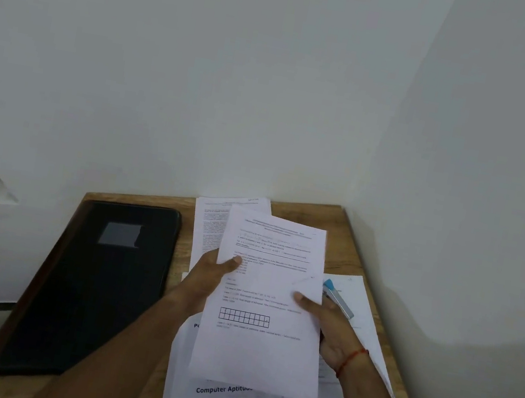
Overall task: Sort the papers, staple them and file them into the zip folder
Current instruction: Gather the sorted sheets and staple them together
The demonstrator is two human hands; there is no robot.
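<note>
Wooden desk (pixel 348 237), printed sheet (pixel 266 303) between left hand (pixel 209 280) and right hand (pixel 329 331)

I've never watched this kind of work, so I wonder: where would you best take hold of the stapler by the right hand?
I'd grip the stapler across its long silver body, coming from above and the right. It lies slanted on the papers, blue end farthest, and its left side is crowded by the right hand holding the sheet.

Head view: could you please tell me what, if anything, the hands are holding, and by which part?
Both hold the printed sheet: the left hand pinches its left edge, the right hand its right edge, thumbs on the printed face.
</note>
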